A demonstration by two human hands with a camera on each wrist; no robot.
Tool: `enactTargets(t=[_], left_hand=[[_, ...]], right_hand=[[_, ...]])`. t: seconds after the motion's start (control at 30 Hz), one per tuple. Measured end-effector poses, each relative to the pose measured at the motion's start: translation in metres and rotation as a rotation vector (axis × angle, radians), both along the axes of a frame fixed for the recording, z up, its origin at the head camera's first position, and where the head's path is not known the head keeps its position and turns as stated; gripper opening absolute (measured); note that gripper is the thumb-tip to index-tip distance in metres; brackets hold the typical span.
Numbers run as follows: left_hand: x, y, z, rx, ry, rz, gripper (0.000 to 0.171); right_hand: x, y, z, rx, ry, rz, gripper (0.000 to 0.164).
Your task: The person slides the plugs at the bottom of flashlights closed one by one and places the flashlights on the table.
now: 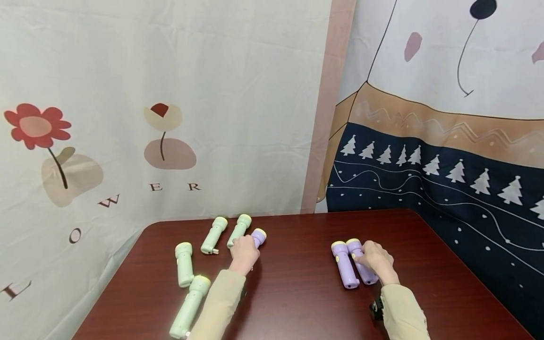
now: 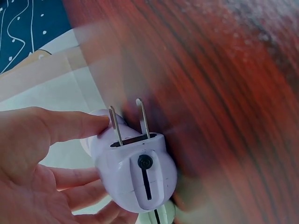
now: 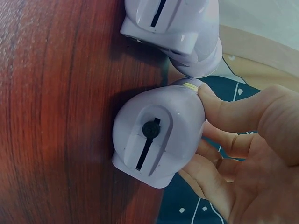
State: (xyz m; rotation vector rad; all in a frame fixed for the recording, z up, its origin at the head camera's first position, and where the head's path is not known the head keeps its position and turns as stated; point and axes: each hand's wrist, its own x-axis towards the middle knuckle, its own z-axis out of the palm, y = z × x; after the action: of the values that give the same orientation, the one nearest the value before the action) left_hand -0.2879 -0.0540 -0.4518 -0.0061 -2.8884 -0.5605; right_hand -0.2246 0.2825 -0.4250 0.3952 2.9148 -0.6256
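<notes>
My left hand (image 1: 245,255) grips a purple flashlight (image 1: 259,236) near the table's back, with its thumb on one side and fingers on the other. The left wrist view shows two metal plug prongs (image 2: 143,119) standing out from its tail, beside a black slider (image 2: 145,162). On the right, my right hand (image 1: 378,261) holds another purple flashlight (image 3: 184,121), thumb by its yellow button and fingers around the far side. Its tail shows a black slider in a slot and no raised prongs. A third purple flashlight (image 1: 346,271) lies close along its left side.
Several light green flashlights lie on the left: two at the back (image 1: 214,236) (image 1: 240,228), one farther left (image 1: 184,265), one nearer the front (image 1: 189,307) beside my left sleeve. The dark red-brown table (image 1: 297,283) meets printed curtains (image 1: 255,118) behind.
</notes>
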Motion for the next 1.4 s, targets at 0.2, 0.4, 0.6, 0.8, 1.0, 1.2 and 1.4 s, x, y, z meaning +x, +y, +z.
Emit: enactTargets(t=[0.2,0.4,0.6,0.8,1.0,1.2,1.4], left_hand=[[-0.002,-0.002,-0.003,0.019,-0.014,-0.005,0.014],[-0.001,-0.002,-0.004,0.040,-0.010,-0.007,0.014],[0.001,-0.003,-0.003,0.065,0.006,-0.005,0.011],[0.003,-0.003,-0.001,0.064,0.042,-0.019,0.013],[0.009,-0.002,0.004,0.082,0.109,-0.051,0.015],[0.012,0.002,0.007,0.091,0.145,-0.050,0.017],[0.014,0.007,0.010,0.107,0.158,-0.048,0.019]], right_hand=[[0.000,0.000,0.000,0.008,-0.003,-0.002,0.030],[0.001,0.000,-0.001,-0.002,-0.001,0.003,0.028],[0.001,-0.001,-0.002,-0.009,-0.003,0.003,0.027],[0.001,-0.001,-0.001,-0.005,-0.003,-0.001,0.029],[0.002,-0.003,-0.002,-0.009,-0.003,-0.001,0.022],[0.002,-0.003,-0.001,-0.005,-0.003,-0.003,0.022],[0.001,-0.001,0.000,0.003,0.007,-0.002,0.033]])
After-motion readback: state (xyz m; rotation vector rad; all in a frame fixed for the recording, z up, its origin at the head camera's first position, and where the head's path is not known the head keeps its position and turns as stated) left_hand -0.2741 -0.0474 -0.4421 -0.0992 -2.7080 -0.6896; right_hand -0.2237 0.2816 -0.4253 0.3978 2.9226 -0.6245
